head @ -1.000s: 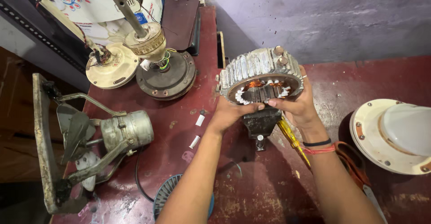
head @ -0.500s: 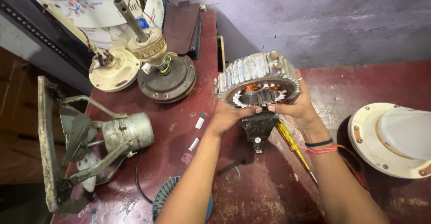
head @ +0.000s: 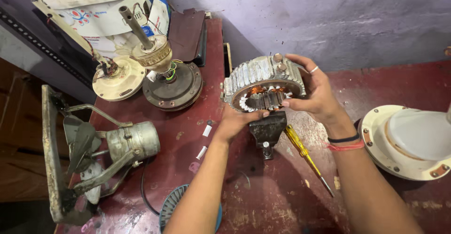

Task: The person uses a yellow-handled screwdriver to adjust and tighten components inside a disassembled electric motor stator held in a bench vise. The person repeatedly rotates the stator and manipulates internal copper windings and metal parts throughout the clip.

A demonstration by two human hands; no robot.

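The stator (head: 263, 86), copper windings showing, is gripped upright over a small black vise (head: 268, 128) mid-bench: left hand (head: 239, 119) clasped beneath, right hand (head: 314, 91) wrapped round its right rim. Seating appears underway; careful alignment is likely needed. A yellow screwdriver (head: 305, 155) lies just right.

Left hand (head: 237, 121) and right hand (head: 315, 93) gripping finned motor stator (head: 263, 86), yellow screwdriver (head: 305, 154) below

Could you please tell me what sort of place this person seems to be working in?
Probably a small fan or motor repair workshop. Both hands hold a stator ring with copper windings over a worn red bench; a dismantled ceiling fan motor, an exhaust fan and a yellow screwdriver lie around.
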